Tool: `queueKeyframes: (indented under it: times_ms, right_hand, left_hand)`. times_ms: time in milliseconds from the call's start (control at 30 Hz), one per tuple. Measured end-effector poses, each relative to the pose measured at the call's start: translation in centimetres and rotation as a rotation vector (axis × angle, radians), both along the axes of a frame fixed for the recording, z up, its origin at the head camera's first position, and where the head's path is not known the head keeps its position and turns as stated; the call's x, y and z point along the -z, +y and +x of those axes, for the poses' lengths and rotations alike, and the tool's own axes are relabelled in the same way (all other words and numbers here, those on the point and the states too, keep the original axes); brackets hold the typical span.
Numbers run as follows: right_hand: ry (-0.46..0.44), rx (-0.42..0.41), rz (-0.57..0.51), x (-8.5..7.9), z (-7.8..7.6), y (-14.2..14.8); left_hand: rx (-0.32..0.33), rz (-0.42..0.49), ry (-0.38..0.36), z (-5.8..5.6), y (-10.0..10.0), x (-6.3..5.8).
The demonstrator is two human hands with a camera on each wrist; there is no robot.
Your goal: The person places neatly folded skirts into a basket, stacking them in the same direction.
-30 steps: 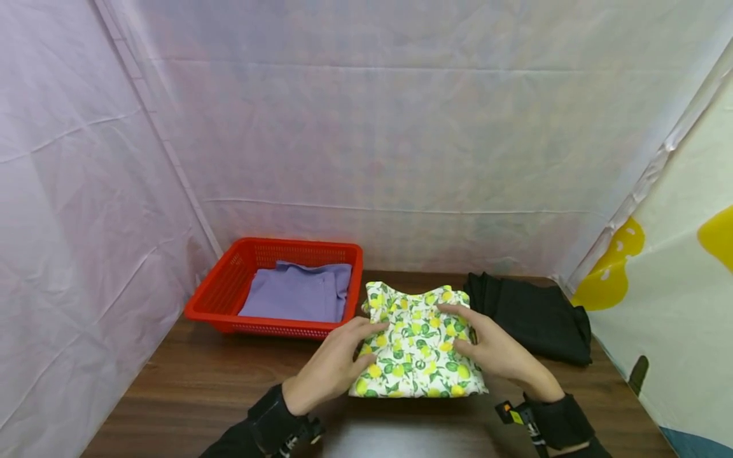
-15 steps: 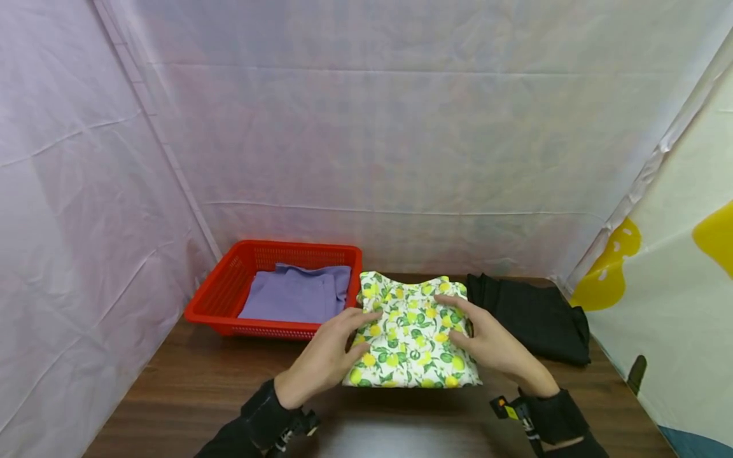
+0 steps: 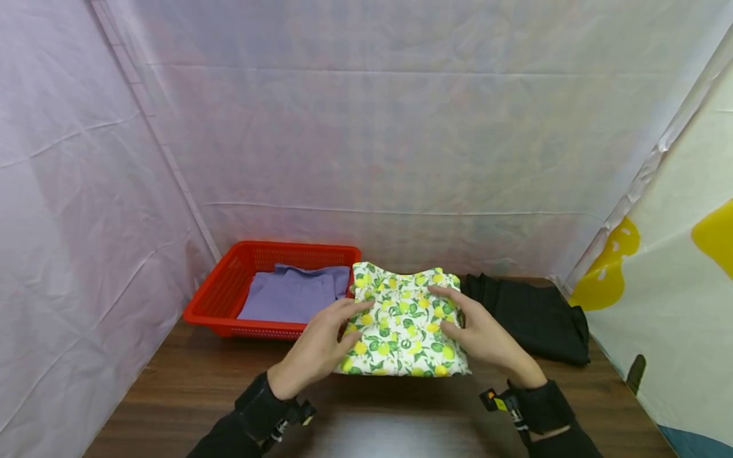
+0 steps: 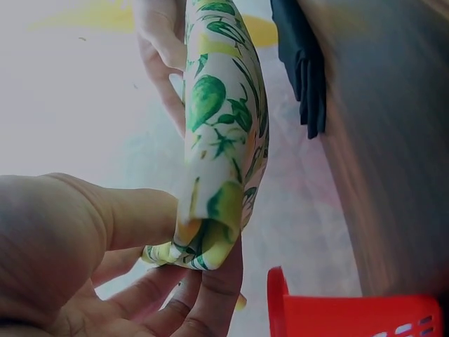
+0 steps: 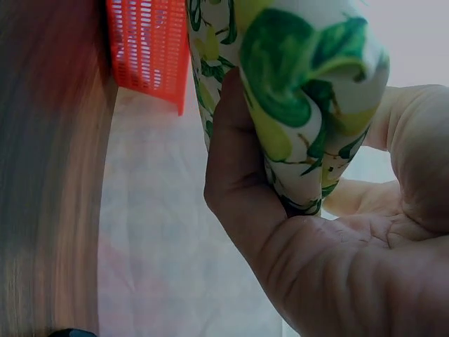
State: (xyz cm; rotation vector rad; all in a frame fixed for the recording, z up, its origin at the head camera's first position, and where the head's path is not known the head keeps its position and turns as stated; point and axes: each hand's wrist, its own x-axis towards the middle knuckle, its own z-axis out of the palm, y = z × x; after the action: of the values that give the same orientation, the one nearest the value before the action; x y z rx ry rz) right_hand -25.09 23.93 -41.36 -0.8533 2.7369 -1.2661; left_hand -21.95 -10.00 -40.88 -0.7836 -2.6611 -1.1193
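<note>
A folded white shirt (image 3: 403,331) printed with yellow lemons and green leaves is held off the table, its scooped edge facing away from me. My left hand (image 3: 321,340) grips its left side, thumb on top and fingers underneath, as the left wrist view shows. On the other side, my right hand (image 3: 489,334) pinches the shirt's edge between thumb and fingers. Layers of the rolled edge show in the right wrist view. Partly behind the shirt's far left corner stands a red plastic basket (image 3: 243,327), which holds a folded purple cloth garment (image 3: 294,296).
A folded black garment (image 3: 532,318) lies on the wooden table (image 3: 189,375), to the right of the shirt. White sheeting (image 3: 401,140) hangs behind and at both sides, close to the table's edges. The right sheet carries yellow shapes (image 3: 607,273).
Both hands have carried the lemon-print shirt a little left and away from me, toward the basket. Their hold on it looks the same. The basket and black garment have stayed put.
</note>
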Motion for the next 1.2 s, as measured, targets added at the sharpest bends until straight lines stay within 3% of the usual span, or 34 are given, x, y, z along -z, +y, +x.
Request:
queueKeyframes:
  times_ms: [200,400,767,1200]
  right_hand:
    - [0.069,0.005,0.011,-0.2,-0.8,-0.7]
    - [0.02,-0.023,-0.032,-0.6,-1.8,-1.7]
    - [0.015,-0.026,-0.044,-1.1,-3.1,-4.0]
    - [-0.046,-0.009,-0.06,-1.7,-5.5,-7.6]
  left_hand:
    - [-0.017,-0.029,0.014,-0.7,-0.6,-0.6]
    - [-0.035,-0.044,0.043,-1.4,-1.5,-1.0]
    - [-0.052,-0.053,0.106,-2.6,-3.4,-1.2]
    - [-0.131,-0.086,0.077,-4.4,-6.4,-1.9]
